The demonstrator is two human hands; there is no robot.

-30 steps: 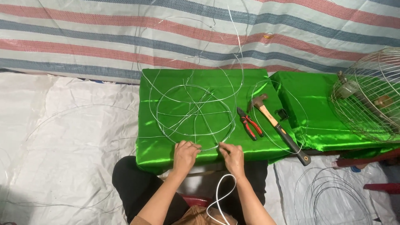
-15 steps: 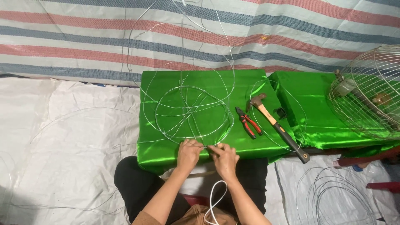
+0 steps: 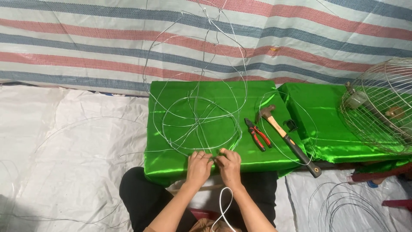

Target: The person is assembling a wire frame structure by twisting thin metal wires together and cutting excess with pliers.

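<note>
A thin wire frame (image 3: 198, 122) of rings and crossing spokes lies on a green satin-covered bench (image 3: 171, 161), with long loose wire ends rising toward the striped tarp. My left hand (image 3: 199, 166) and my right hand (image 3: 228, 165) sit side by side at the frame's near rim, fingers pinched on the wire where the two hands meet. Both forearms reach up from the bottom of the view.
Red-handled pliers (image 3: 257, 133) and a claw hammer (image 3: 288, 139) lie right of the frame. A round wire cage (image 3: 380, 105) stands on a second green bench at far right. Wire coils (image 3: 347, 208) lie on the white floor sheet. A white cord (image 3: 223, 208) hangs by my lap.
The wire frame's loose upper ends have swung and risen. Both hands stayed at the near rim, drawing closer together on the wire.
</note>
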